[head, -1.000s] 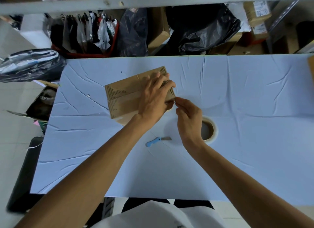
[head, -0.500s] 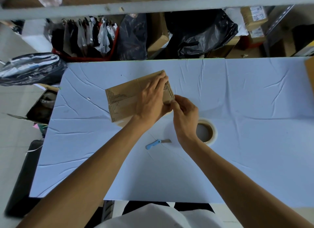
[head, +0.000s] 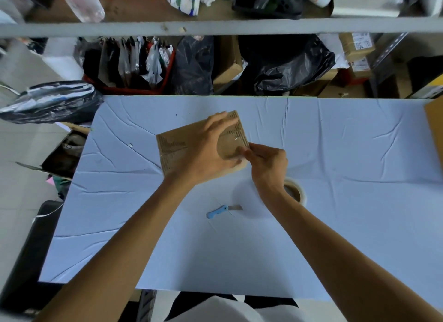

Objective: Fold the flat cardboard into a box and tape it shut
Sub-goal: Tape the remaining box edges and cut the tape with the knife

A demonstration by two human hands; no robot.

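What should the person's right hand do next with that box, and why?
Probably rub the tape flat down the box's right end. The right hand pinches at that edge, where clear tape glints, while the left hand presses the box down. The tape roll lies apart.

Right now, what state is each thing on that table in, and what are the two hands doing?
Cardboard box: folded, lying on the table, clear tape across its top.
Left hand: spread flat, pressing on the box.
Right hand: fingers pinched at the box's right end.
Tape roll: lying flat, partly hidden by the right wrist.
Blue knife: blade out, untouched.
Table: covered by creased white sheet.
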